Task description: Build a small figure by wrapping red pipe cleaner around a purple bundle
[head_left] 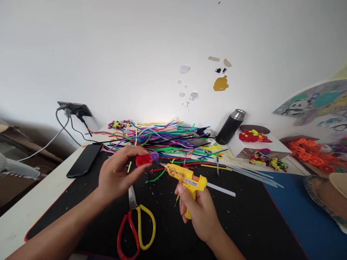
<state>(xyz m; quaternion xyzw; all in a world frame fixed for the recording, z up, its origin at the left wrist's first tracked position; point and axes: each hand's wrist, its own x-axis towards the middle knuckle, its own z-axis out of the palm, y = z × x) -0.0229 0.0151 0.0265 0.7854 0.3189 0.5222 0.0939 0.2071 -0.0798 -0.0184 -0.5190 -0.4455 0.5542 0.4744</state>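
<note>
Between the thumb and fingers of my left hand is a small fuzzy red and purple pipe-cleaner piece. My right hand is wrapped round the handle of a yellow hot glue gun. Its metal nozzle points left, close to the purple end of the piece; whether they touch I cannot tell. A pale glue stick juts from the gun's back. Below my left hand lie scissors with one red and one yellow handle, their blades partly hidden.
Many colourful pipe cleaners are heaped along the wall. A black phone lies at left, and a black thermos leans at the back right. A white box bears fuzzy figures. Loose glue sticks lie on the black mat.
</note>
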